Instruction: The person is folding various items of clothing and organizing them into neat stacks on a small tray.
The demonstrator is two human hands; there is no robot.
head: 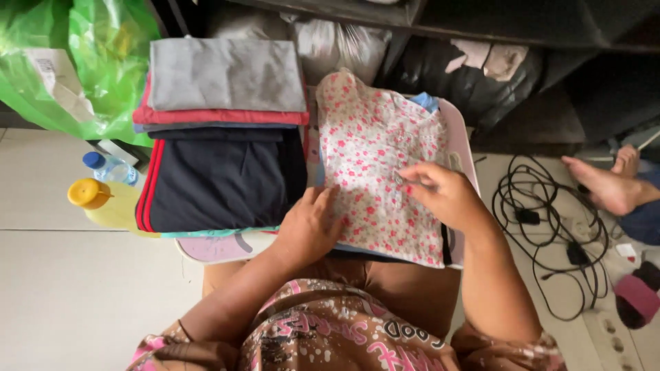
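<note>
At the far left a green plastic bag (103, 62) slumps on the floor, and below it stand a small water bottle with a blue cap (110, 167) and a yellow bottle with an orange cap (96, 199). Next comes a stack of folded clothes (220, 137) on the small pink tabletop (213, 249): grey on top, red beneath, dark navy with red stripes at the front. The left hand (309, 227) lies flat just right of that stack, fingers (323, 199) spread and extended, pressing the near-left edge of the floral garment (378, 158). This white, pink-flowered garment lies spread on the tabletop's right half. The right hand (443, 192) rests on its middle, fingers (412, 177) curled together, pinching a bit of the fabric. Farther right, black cables (550, 227) coil on the floor beside another person's bare foot (605, 182).
</note>
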